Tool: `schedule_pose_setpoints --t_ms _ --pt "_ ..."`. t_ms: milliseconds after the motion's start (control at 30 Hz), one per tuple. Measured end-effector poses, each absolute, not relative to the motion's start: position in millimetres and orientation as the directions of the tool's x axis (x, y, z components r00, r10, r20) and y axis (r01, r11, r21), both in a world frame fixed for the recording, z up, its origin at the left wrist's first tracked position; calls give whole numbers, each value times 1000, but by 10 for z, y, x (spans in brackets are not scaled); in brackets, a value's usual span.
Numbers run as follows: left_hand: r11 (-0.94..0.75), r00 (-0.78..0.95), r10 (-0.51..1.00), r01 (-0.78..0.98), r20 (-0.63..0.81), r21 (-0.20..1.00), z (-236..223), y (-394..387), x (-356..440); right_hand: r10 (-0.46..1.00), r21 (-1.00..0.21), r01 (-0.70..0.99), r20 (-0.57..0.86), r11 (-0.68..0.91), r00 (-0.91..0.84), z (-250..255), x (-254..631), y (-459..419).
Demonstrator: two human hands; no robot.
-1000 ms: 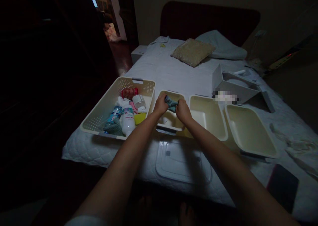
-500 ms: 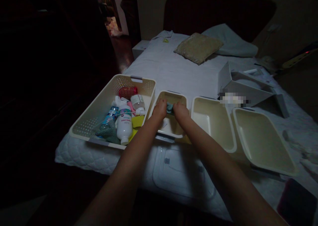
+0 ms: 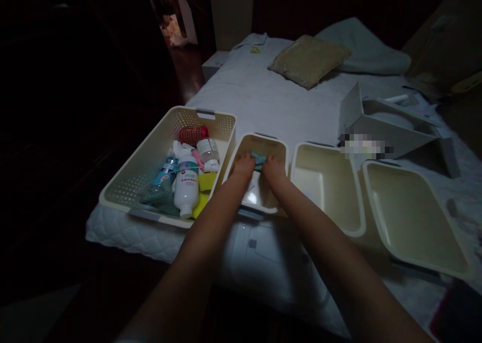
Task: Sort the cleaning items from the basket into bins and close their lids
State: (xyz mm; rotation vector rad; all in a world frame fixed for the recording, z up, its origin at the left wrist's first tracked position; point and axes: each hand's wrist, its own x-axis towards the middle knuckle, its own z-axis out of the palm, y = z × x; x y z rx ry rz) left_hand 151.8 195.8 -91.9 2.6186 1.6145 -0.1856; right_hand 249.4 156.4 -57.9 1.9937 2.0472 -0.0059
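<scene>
Both of my hands reach into a small cream bin [image 3: 276, 143] on the bed. My left hand [image 3: 243, 165] and my right hand [image 3: 273, 168] pinch a small teal cloth [image 3: 258, 159] between them, low inside the bin. To the left stands a large perforated cream basket [image 3: 150, 157] holding a white bottle [image 3: 187, 186], a red hair roller [image 3: 193, 133], a water bottle [image 3: 162, 174], a yellow item [image 3: 206, 182] and a teal cloth [image 3: 160, 200].
Two empty cream bins [image 3: 327, 187] [image 3: 410, 217] stand to the right. A clear lid [image 3: 271, 262] lies under my arms near the bed's edge. An open white box [image 3: 384, 127] and pillows [image 3: 307, 59] lie farther back. The room to the left is dark.
My hands have gone down from above the small bin into it, carrying the teal cloth with them. The view has tipped downward.
</scene>
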Motion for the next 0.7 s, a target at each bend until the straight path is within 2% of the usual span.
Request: schedule_pose_setpoints --t_ms 133,267,533,700 --pt "-522 517 852 850 -80 -75 -1018 1954 1513 978 205 975 -205 79 -36 -634 2494 1557" --pt "-587 574 807 806 -139 -77 -1051 1940 1498 967 245 962 -247 119 -57 -692 2490 1556" --pt "-543 518 824 838 -230 -58 -1146 1937 1521 927 264 962 -372 66 39 -754 2448 1560" --pt "-531 507 829 846 -236 -46 -1159 1923 1515 937 216 975 -348 52 27 -754 2459 1545"
